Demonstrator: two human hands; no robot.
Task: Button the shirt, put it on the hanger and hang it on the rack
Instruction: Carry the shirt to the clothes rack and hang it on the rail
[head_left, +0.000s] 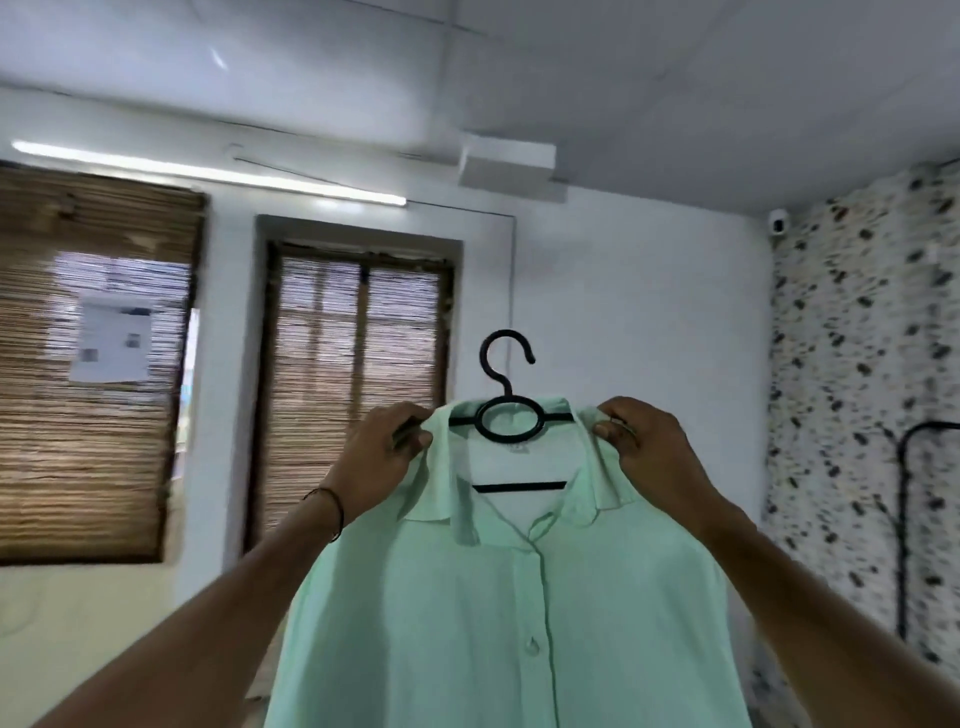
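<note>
Fabric first: the mint shirt (493, 597) looks light, thin and limp, so it should sag and slip wherever nothing supports it. In my judgement the safe holds are the two shoulder ends of the hanger, gripped through the cloth, or the hook itself, not the loose front.

At the left, the left hand (389, 447) is raised on an outstretched arm with a dark thread round the wrist. Its fingers curl round the shirt's shoulder just beside the collar, at the hanger's left end.

Between the hands the black hanger (511, 415) sits inside the collar. Its ring and lower bar show in the neck opening, and its hook stands upright and free above. Below the open neck the front looks buttoned. The shirt hangs in the air before a white wall, touching nothing else.

The right hand (639, 441) mirrors the left, thumb and fingers pinching collar and shoulder at the hanger's right end.

Well apart at the far right, a black tube that seems to be the rack (903, 519) stands against the speckled wall.
</note>
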